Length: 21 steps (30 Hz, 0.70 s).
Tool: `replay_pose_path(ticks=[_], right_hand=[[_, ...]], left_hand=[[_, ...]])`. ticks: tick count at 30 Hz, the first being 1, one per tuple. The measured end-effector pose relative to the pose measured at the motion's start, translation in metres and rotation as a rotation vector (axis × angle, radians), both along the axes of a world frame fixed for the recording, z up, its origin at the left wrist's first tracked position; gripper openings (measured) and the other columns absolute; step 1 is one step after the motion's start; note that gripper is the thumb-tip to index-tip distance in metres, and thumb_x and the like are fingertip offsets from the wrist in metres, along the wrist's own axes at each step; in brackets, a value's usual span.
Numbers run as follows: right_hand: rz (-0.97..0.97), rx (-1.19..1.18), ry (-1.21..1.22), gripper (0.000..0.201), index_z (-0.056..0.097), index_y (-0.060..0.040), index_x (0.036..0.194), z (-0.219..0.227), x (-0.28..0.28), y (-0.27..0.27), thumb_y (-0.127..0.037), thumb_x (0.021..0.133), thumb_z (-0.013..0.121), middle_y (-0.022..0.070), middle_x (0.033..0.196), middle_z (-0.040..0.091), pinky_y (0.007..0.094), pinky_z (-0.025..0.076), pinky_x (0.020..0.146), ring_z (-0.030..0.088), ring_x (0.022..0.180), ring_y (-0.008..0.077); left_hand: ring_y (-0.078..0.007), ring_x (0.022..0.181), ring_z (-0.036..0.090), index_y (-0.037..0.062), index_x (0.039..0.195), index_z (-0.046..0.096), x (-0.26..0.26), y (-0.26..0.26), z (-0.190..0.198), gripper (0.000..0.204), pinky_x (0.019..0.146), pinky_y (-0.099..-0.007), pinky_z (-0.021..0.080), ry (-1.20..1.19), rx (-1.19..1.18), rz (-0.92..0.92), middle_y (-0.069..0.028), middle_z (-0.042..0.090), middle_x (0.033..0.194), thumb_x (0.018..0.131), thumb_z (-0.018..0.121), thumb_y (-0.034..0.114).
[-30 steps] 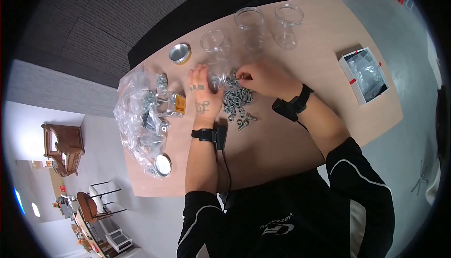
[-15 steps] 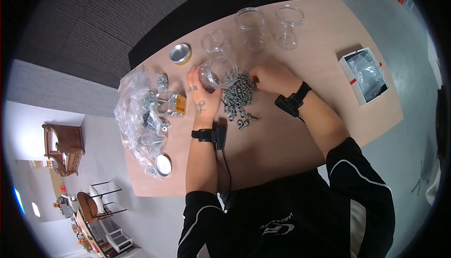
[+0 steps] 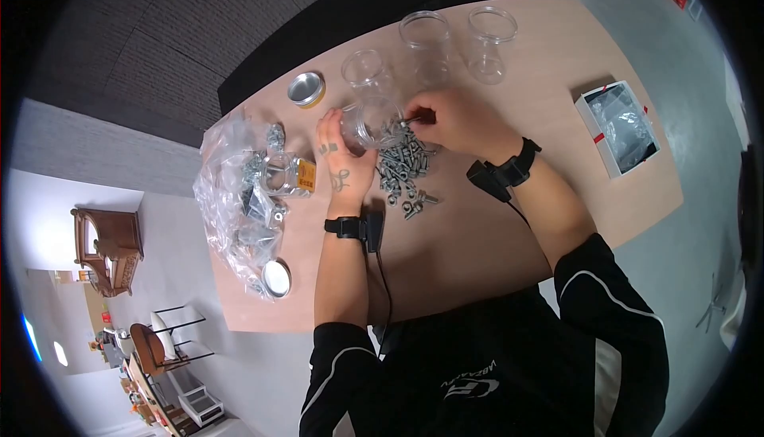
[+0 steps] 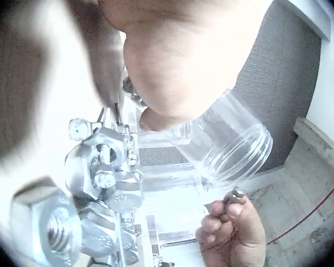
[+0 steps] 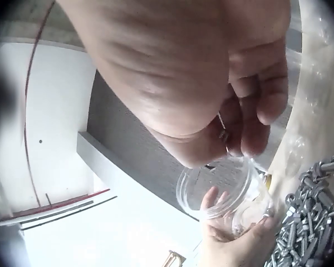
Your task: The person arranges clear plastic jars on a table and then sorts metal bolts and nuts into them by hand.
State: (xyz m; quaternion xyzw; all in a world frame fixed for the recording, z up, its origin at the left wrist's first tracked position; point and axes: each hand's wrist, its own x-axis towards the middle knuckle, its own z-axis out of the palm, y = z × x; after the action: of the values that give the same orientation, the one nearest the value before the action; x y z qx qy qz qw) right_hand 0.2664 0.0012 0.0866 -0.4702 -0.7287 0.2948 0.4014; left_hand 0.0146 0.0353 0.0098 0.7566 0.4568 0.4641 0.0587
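Note:
My left hand [image 3: 344,162] grips a clear plastic jar [image 3: 368,122] on its side and tilted, its mouth facing right. Several bolts show through the jar's wall. At that mouth my right hand [image 3: 454,122] pinches a small metal bolt [image 4: 236,194] between thumb and fingers; part of it is hidden by the fingertips. Just below the jar, a heap of bolts and nuts [image 3: 404,165] lies on the table. In the right wrist view the bolt heap [image 5: 306,228] is beside the jar [image 5: 214,192], with the left hand [image 5: 234,245] behind it.
Three empty clear jars stand at the back, one a tall jar [image 3: 424,47]. On the left are a plastic bag [image 3: 231,198] of hardware, a labelled jar [image 3: 304,174], a silver lid [image 3: 305,91] and a white lid [image 3: 276,279]. A white box [image 3: 617,128] sits at the right.
My right hand went from the jar's mouth to the heap's right edge, then back up to the mouth with a bolt. The left hand keeps the jar, whose mouth tipped upward and then back rightward.

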Motion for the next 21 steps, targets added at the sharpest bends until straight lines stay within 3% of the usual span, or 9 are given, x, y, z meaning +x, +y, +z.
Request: replay_pose_path(ticks=[2, 6, 9, 12, 16, 17, 19, 21], right_hand=[[0.012, 0.049, -0.162, 0.021, 0.075, -0.0024, 0.108, 0.01, -0.005, -0.006, -0.014, 0.091, 0.074, 0.0133, 0.091, 0.076, 0.0355, 0.056, 0.076, 0.072, 0.079, 0.0255], [0.091, 0.144, -0.167, 0.022, 0.075, -0.0029, 0.112, -0.011, -0.01, 0.002, -0.012, 0.092, 0.074, 0.0136, 0.093, 0.076, 0.0364, 0.055, 0.076, 0.072, 0.079, 0.0248], [0.067, 0.118, 0.016, 0.018, 0.075, -0.0032, 0.108, -0.011, -0.011, 0.0, -0.009, 0.092, 0.072, 0.013, 0.092, 0.076, 0.0371, 0.055, 0.074, 0.072, 0.079, 0.0252], [0.021, 0.086, -0.007, 0.016, 0.074, -0.0021, 0.104, 0.004, -0.004, -0.003, -0.01, 0.09, 0.073, 0.0122, 0.091, 0.076, 0.0372, 0.055, 0.073, 0.072, 0.079, 0.0249], [0.191, -0.082, -0.233, 0.015, 0.074, -0.0043, 0.1, -0.003, -0.003, -0.008, -0.01, 0.086, 0.073, 0.0123, 0.091, 0.075, 0.0384, 0.055, 0.074, 0.072, 0.08, 0.0262], [0.282, -0.174, -0.294, 0.016, 0.075, -0.0056, 0.099, -0.012, -0.005, -0.009, -0.009, 0.083, 0.072, 0.0124, 0.09, 0.075, 0.0398, 0.055, 0.074, 0.073, 0.08, 0.0276], [0.248, -0.117, -0.357, 0.016, 0.075, -0.0071, 0.096, -0.034, -0.01, -0.009, -0.007, 0.081, 0.071, 0.0126, 0.089, 0.075, 0.0418, 0.056, 0.075, 0.073, 0.081, 0.0295], [0.212, -0.062, -0.422, 0.016, 0.076, -0.0087, 0.094, -0.047, -0.014, -0.01, -0.006, 0.079, 0.07, 0.0127, 0.088, 0.075, 0.0437, 0.056, 0.075, 0.073, 0.083, 0.0314]], left_hand=[[-0.0469, 0.145, 0.04, 0.0034, 0.149, 0.048, 0.0, -0.001, 0.0, 0.089, 0.124, -0.0528, 0.032, 0.015, 0.004, -0.009, -0.0222, 0.05, 0.152, 0.068, 0.084, -0.001], [-0.0489, 0.147, 0.038, 0.0047, 0.15, 0.048, 0.0, -0.001, 0.001, 0.088, 0.125, -0.055, 0.03, 0.083, 0.024, -0.024, -0.0218, 0.049, 0.153, 0.069, 0.083, -0.001], [-0.0491, 0.147, 0.037, 0.005, 0.15, 0.047, -0.002, 0.0, -0.002, 0.089, 0.126, -0.0555, 0.03, 0.077, 0.015, -0.015, -0.0218, 0.049, 0.154, 0.069, 0.082, -0.001], [-0.0479, 0.147, 0.038, 0.0036, 0.15, 0.047, -0.003, 0.001, -0.003, 0.089, 0.126, -0.0545, 0.029, 0.039, 0.009, -0.005, -0.0225, 0.048, 0.154, 0.069, 0.083, 0.0], [-0.0461, 0.146, 0.041, 0.0015, 0.151, 0.045, -0.001, 0.002, -0.003, 0.09, 0.125, -0.0521, 0.031, -0.028, -0.009, 0.01, -0.0235, 0.049, 0.152, 0.07, 0.084, 0.0], [-0.0452, 0.145, 0.042, 0.0007, 0.151, 0.044, 0.0, 0.002, -0.004, 0.091, 0.125, -0.0506, 0.032, -0.069, -0.044, 0.02, -0.0237, 0.049, 0.151, 0.07, 0.084, 0.0], [-0.0443, 0.144, 0.044, -0.0002, 0.152, 0.043, 0.0, 0.002, -0.004, 0.091, 0.124, -0.049, 0.033, -0.107, -0.079, 0.023, -0.024, 0.049, 0.151, 0.07, 0.084, 0.0], [-0.0394, 0.137, 0.053, 0.0034, 0.157, 0.039, -0.001, 0.004, -0.006, 0.097, 0.116, -0.0433, 0.043, -0.075, -0.056, 0.059, -0.0235, 0.051, 0.148, 0.073, 0.087, 0.002]])
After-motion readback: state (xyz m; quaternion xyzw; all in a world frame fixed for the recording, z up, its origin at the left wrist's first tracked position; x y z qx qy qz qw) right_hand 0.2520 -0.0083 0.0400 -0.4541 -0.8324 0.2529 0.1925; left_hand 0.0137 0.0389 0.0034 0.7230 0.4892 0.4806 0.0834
